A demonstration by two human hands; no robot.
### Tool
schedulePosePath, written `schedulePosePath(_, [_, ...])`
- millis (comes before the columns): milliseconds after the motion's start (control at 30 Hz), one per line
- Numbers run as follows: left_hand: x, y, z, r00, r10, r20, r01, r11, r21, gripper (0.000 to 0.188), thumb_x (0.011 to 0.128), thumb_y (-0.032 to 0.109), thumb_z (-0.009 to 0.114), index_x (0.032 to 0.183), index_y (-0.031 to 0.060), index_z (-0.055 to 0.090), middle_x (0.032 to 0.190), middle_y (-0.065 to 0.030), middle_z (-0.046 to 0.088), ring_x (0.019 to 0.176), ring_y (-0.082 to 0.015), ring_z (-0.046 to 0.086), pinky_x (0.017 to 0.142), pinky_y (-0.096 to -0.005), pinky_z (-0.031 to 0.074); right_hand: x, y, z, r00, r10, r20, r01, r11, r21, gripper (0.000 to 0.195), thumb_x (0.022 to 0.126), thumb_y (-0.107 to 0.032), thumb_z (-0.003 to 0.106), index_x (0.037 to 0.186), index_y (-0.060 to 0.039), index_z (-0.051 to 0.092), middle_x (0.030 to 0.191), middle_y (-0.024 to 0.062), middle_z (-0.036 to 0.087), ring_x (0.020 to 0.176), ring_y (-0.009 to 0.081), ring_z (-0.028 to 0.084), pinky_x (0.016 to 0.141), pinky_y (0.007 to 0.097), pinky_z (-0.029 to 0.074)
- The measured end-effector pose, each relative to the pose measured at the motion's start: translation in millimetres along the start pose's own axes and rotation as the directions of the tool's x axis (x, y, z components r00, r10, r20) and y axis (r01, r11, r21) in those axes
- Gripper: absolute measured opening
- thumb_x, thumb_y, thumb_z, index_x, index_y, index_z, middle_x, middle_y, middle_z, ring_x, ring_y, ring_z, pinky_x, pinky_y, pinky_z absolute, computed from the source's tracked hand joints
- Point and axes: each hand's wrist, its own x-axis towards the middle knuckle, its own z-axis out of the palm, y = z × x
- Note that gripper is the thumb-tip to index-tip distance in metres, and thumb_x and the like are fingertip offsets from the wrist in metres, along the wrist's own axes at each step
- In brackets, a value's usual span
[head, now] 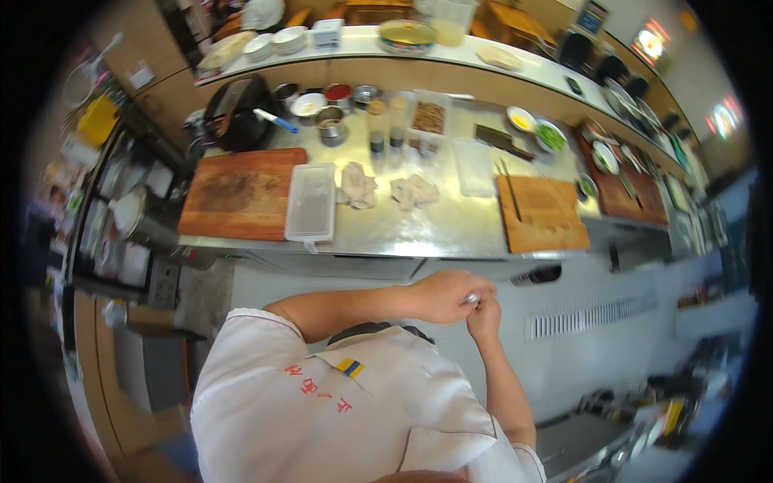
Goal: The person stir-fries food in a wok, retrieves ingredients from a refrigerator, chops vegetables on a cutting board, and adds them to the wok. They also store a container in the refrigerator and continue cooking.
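My left hand [444,296] reaches across in front of my body, above the floor and short of the counter's front edge. It meets my right hand [485,315], whose fingers are curled. A small shiny metal thing [471,298] shows between the two hands; which hand has it, and what it is, I cannot tell. Beyond them, on the steel counter [386,238], two crumpled pale cloths, one on the left [358,186] and one on the right [415,192], lie beside a lidded clear plastic container [310,202]. A pair of chopsticks [512,192] rests on a light wooden board [543,214].
A reddish cutting board [241,194] is at left, below a black bag-like thing [237,115]. A cleaver [502,140], squeeze bottles [377,127], a tub of brown food [429,116] and a bowl of chopped greens [550,136] stand farther back. A floor drain grate [580,322] lies right.
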Motion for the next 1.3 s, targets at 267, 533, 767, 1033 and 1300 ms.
schedulePosePath(267, [-22.7, -177.5, -3.4, 0.677, -0.376, -0.632, 0.451, 0.891, -0.048, 0.134, 0.062, 0.033, 0.094, 0.162, 0.0073, 0.008, 0.149, -0.0321, 0.036, 0.133, -0.0476, 0.045, 0.111, -0.0446, 0.042, 135.7, 19.4, 87.1, 0.926, -0.284, 0.249, 0.111, 0.835, 0.539, 0.01, 0.087, 0.004, 0.06, 0.084, -0.002, 0.052, 0.097, 0.01, 0.065, 0.078, 0.0148, 0.056, 0.07, 0.0285, 0.048])
schedulePosePath(533, [53.8, -187.9, -34.7, 0.572, -0.454, -0.684, 0.505, 0.851, -0.143, 0.068, 0.074, 0.011, 0.079, 0.137, 0.0105, 0.054, 0.117, -0.0192, 0.064, 0.105, -0.0345, 0.065, 0.09, -0.0416, 0.052, 241.7, -9.4, 100.1, 0.735, -0.399, 0.549, -0.1, 0.736, 0.67, 0.011, 0.092, 0.006, 0.06, 0.098, -0.0023, 0.058, 0.096, 0.0038, 0.061, 0.087, 0.0106, 0.057, 0.08, 0.0262, 0.048])
schedulePosePath(767, [91.8, -251.6, -97.6, 0.197, -0.48, -0.855, 0.639, 0.724, -0.26, 0.019, 0.081, 0.004, 0.061, 0.095, 0.0047, 0.074, 0.103, -0.02, 0.07, 0.097, -0.036, 0.068, 0.086, -0.0428, 0.053, 258.9, -30.6, 56.4, 0.76, -0.624, 0.179, 0.458, 0.71, 0.535, 0.022, 0.088, 0.002, 0.061, 0.11, 0.0007, 0.063, 0.105, 0.0177, 0.068, 0.093, 0.0348, 0.065, 0.085, 0.0402, 0.051])
schedulePosePath(1033, [120.3, -305.8, -148.9, 0.192, -0.226, -0.955, 0.599, 0.798, -0.069, 0.038, 0.082, 0.007, 0.064, 0.12, 0.0064, 0.07, 0.107, -0.0201, 0.07, 0.104, -0.0358, 0.067, 0.091, -0.0442, 0.052, 162.1, 222.3, 79.7, 0.606, -0.184, 0.774, 0.026, 0.977, 0.211, 0.023, 0.085, -0.015, 0.069, 0.105, -0.0051, 0.072, 0.098, 0.0196, 0.072, 0.098, 0.0345, 0.069, 0.087, 0.0432, 0.053])
schedulePosePath(1300, [-17.7, -298.8, 39.1, 0.284, -0.645, -0.709, 0.707, 0.641, -0.299, 0.017, 0.084, 0.023, 0.069, 0.086, 0.0051, 0.068, 0.086, -0.0154, 0.069, 0.083, -0.0326, 0.067, 0.074, -0.0461, 0.052, 142.3, 426.9, 143.8, 0.871, 0.251, 0.423, -0.261, 0.965, -0.034, 0.056, 0.091, -0.039, 0.068, 0.128, 0.0017, 0.062, 0.114, 0.025, 0.065, 0.088, 0.0403, 0.065, 0.082, 0.0497, 0.051])
